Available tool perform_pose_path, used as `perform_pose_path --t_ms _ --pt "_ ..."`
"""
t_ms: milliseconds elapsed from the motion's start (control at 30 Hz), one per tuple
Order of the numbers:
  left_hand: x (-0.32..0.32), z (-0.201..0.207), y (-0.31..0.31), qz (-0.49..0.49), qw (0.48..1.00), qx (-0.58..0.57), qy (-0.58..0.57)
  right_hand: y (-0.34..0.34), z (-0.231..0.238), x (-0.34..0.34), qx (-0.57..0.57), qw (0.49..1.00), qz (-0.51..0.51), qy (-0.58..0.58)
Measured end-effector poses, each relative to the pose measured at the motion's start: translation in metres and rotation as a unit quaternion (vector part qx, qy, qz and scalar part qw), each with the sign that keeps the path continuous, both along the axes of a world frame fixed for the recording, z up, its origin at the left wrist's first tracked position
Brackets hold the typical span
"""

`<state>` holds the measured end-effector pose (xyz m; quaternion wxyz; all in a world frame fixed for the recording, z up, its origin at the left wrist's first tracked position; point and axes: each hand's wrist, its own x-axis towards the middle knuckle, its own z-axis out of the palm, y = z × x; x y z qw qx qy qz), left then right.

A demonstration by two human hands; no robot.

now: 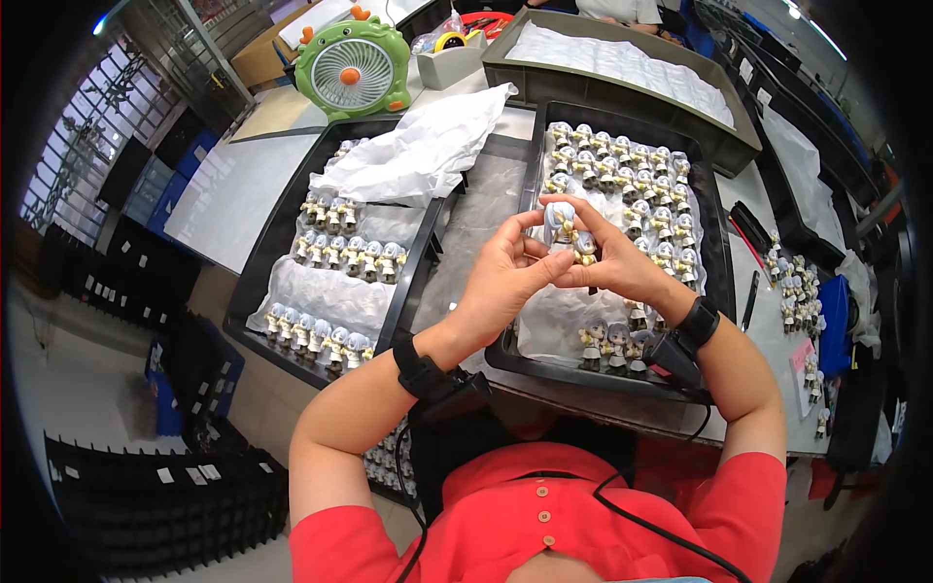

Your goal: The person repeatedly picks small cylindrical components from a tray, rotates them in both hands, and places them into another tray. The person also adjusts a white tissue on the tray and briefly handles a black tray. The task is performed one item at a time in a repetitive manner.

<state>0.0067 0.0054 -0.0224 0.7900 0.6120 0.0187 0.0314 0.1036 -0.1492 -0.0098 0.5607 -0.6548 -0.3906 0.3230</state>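
Observation:
Small figurines (559, 222) with pale blue hair and white-and-yellow clothes are held up between my two hands, above the right black tray (717, 267). At least two are in the grasp, one taller in view and one lower beside it. My left hand (507, 274) closes on them from the left, thumb across the front. My right hand (612, 255) curls round them from the right, its fingers over the top. Their lower parts are partly hidden by my fingers. Rows of similar figurines (661, 222) stand on white sheeting in the tray below.
A left black tray (251, 282) holds more figurine rows and a crumpled white sheet (413, 151). Beyond are a green fan (352, 73) and an olive bin (622, 39). Loose figurines (799, 296) stand at right beside a blue container (834, 321). Another person (622, 12) is at the far side.

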Motion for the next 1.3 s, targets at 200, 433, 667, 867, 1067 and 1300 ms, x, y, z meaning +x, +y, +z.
perform_pose_path --t_ms 200,433,667,867,1067,1300 --pt "0.002 -0.002 -0.001 -0.002 1.000 0.005 -0.028 -0.001 -0.020 0.004 0.046 0.988 -0.047 -0.138" --pt "0.000 0.000 0.000 -0.006 0.995 0.088 -0.045 0.001 -0.018 0.001 0.086 0.979 -0.049 -0.180" --pt "0.000 -0.005 -0.005 0.010 0.998 0.021 -0.054 0.003 -0.016 -0.002 0.099 0.961 -0.067 -0.249" --pt "0.003 -0.004 0.003 -0.009 1.000 0.002 0.007 0.003 -0.016 -0.002 0.082 0.949 -0.085 -0.292" --pt "-0.001 0.003 -0.007 0.009 1.000 -0.004 -0.024 0.003 -0.014 -0.002 0.090 0.937 -0.085 -0.328" --pt "0.002 -0.002 -0.003 -0.003 1.000 -0.004 0.006 -0.001 -0.011 -0.002 0.053 0.942 -0.091 -0.319"
